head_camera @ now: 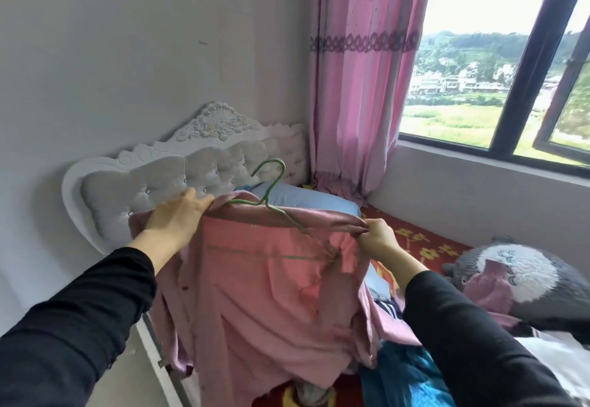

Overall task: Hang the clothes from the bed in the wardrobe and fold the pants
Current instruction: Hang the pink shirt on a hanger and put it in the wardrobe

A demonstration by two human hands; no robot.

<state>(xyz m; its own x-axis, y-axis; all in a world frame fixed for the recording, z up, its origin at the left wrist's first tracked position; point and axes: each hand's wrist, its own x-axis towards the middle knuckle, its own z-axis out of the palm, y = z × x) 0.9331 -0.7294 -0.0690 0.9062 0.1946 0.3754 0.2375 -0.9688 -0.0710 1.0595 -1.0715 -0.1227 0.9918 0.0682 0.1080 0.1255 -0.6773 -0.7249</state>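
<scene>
Bedroom corner, pink curtain (pixel 357 87) by the window (pixel 479 87) — a pink top (pixel 261 295) was held up on a green hanger (pixel 271 183) over the bed (pixel 415 240).
Left hand (pixel 175 218) had its fingers curled round one shoulder of the top, and right hand (pixel 378 236) pinched the cloth at the other. The hook stood clear above the neckline — the lower bar showed through the fabric. The top hung in front of the white headboard (pixel 178 167) and blue pillow (pixel 319 199), with blue clothes (pixel 405 374) heaped below and a grey plush toy (pixel 526 279) off to the right.
</scene>
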